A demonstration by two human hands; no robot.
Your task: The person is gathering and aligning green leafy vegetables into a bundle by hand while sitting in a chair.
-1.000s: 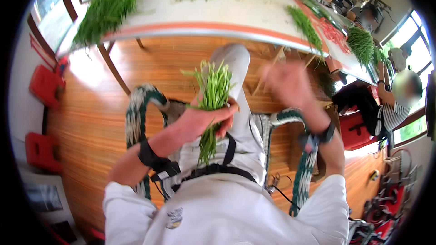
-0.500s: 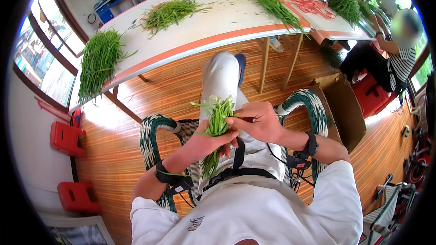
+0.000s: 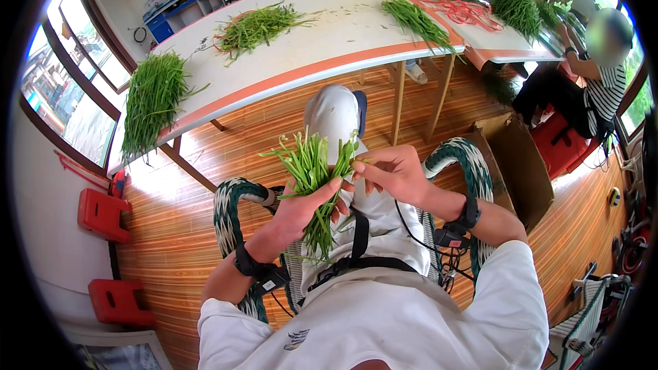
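My left hand (image 3: 305, 209) is closed round a bunch of green stalks (image 3: 308, 164) that look like chives, held over my lap. Their pale cut ends fan out upward, while the lower part of the bunch hangs below the fist. At the right side of the bunch, my right hand (image 3: 389, 173) pinches a thin yellowish-green stalk (image 3: 360, 161) between thumb and forefinger. Whether that stalk is still in the bunch I cannot make out.
Across from me a long white table (image 3: 301, 48) carries a thick green pile (image 3: 154, 103), a looser heap (image 3: 257, 27) and a small bundle (image 3: 418, 20). Red ties (image 3: 466, 12) lie farther right, near seated people. A cardboard box (image 3: 510, 164) stands right of my chair; red stools (image 3: 103, 216) line the left wall.
The bunch's top ends have spread wider, and the bunch tilts more to the left. My right hand has shifted slightly right, from across the bunch to its edge.
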